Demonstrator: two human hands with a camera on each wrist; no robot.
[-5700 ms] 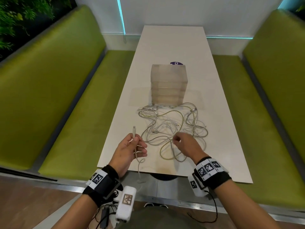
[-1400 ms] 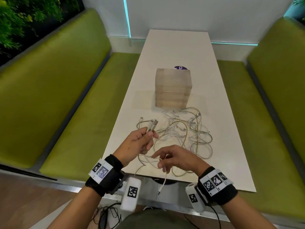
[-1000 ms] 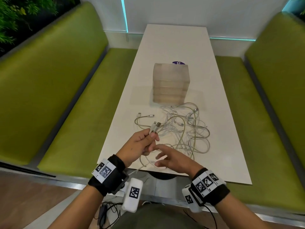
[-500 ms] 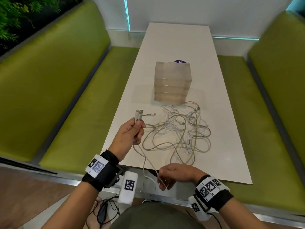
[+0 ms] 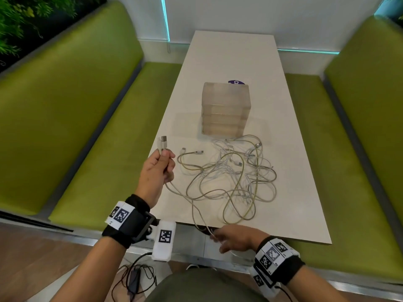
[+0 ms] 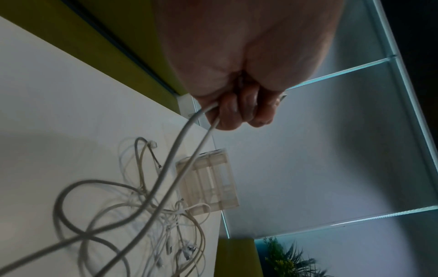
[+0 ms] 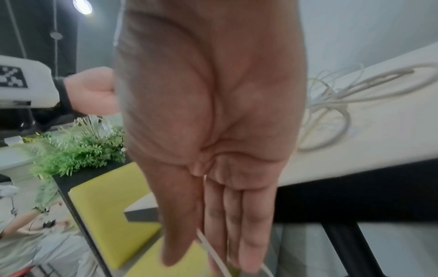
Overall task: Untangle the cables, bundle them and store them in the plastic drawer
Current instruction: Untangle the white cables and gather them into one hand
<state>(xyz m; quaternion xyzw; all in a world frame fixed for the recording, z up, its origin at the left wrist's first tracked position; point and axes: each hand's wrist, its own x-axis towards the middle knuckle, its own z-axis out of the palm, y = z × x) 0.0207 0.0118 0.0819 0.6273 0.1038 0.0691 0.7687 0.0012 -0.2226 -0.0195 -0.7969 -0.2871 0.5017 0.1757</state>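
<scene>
A tangle of white and beige cables (image 5: 235,175) lies on the white table (image 5: 294,192), in front of a translucent plastic drawer unit (image 5: 225,110) whose drawers are closed. My left hand (image 5: 158,168) is raised at the table's left edge and grips two cable strands, with their USB plugs (image 5: 163,142) sticking up above the fist. In the left wrist view my curled fingers (image 6: 237,112) close on both strands (image 6: 180,142). My right hand (image 5: 235,238) hangs below the front edge. One white cable (image 7: 209,249) is pinched between its thumb and straight fingers (image 7: 237,224).
Green padded benches (image 5: 87,127) flank the table on both sides. A purple sticker (image 5: 236,82) shows behind the drawer unit. A white wall closes the far end. A black cable and adapter (image 5: 135,277) lie on the floor near my legs.
My left hand has carried the plugs further left. My right hand has slid down along the cable below the table edge, pulling a strand out of the tangle, and its fingers have straightened.
</scene>
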